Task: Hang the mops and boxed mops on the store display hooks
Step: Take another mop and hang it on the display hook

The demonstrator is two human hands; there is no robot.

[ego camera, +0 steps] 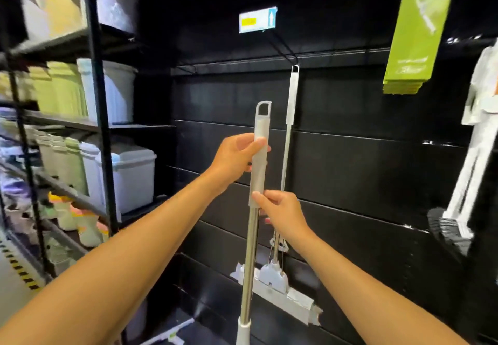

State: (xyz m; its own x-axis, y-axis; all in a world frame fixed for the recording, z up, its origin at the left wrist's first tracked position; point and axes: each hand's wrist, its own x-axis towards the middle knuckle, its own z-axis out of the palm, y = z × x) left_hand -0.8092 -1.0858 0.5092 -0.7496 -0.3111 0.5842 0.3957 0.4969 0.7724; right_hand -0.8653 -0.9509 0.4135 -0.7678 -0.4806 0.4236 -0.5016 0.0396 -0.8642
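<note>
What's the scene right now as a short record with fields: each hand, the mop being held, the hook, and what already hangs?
left hand: grips the white handle sleeve of the held mop, upper part
right hand: pinches the sleeve's lower end
held mop: upright, hanging loop below hook level, not yet hung
hook: black wire, price tag at its front end
hung mop: hangs from the hook by its loop, head down low
right side: green boxes hanging
left side: shelves with storage bins

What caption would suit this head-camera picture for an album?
Left hand and right hand hold a mop upright below the hook where a second mop hangs.
</note>
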